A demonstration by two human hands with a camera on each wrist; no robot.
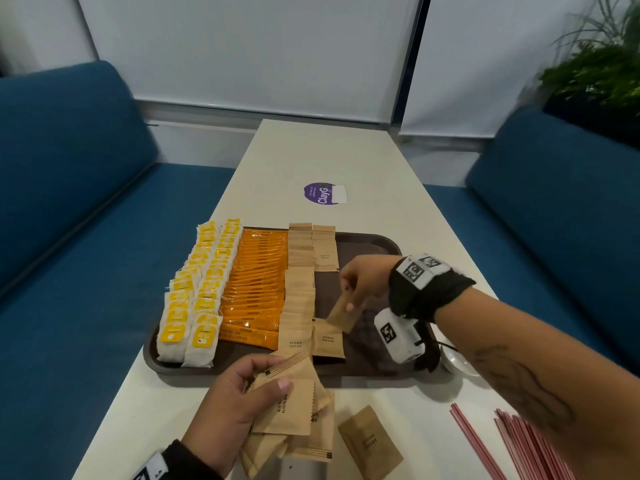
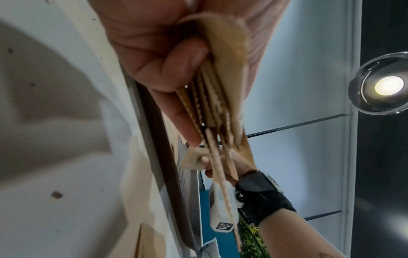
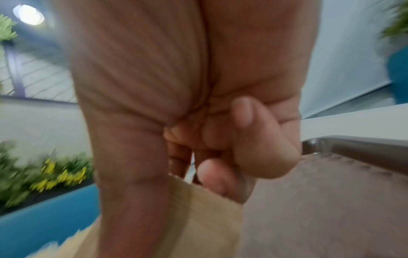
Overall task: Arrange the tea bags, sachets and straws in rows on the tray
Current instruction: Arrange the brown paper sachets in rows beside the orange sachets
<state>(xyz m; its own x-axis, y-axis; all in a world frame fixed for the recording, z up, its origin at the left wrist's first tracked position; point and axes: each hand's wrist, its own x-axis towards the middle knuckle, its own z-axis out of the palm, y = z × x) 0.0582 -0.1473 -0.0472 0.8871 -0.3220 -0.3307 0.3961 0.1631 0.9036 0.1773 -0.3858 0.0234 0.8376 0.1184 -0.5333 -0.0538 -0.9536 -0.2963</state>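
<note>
We are pinching one brown sugar sachet (image 1: pixel 341 315) in our right hand (image 1: pixel 360 282) just above the tray (image 1: pixel 377 362) — our left hand (image 1: pixel 239 403) is gripping a sachet bundle (image 1: pixel 298 410) near the tray's front edge.

Yellow tea bags (image 1: pixel 194 292), orange sachets (image 1: pixel 254 289), brown tray (image 1: pixel 367 244).

My left grip (image 1: pixel 239 403) is curled closed near me; my right grip (image 1: pixel 360 282) reaches forward, thumb and fingers pinched

Black wrist straps (image 1: pixel 424 292) with white marker-tagged camera units (image 1: pixel 398 337), tattooed forearm (image 1: pixel 512 379)
</note>
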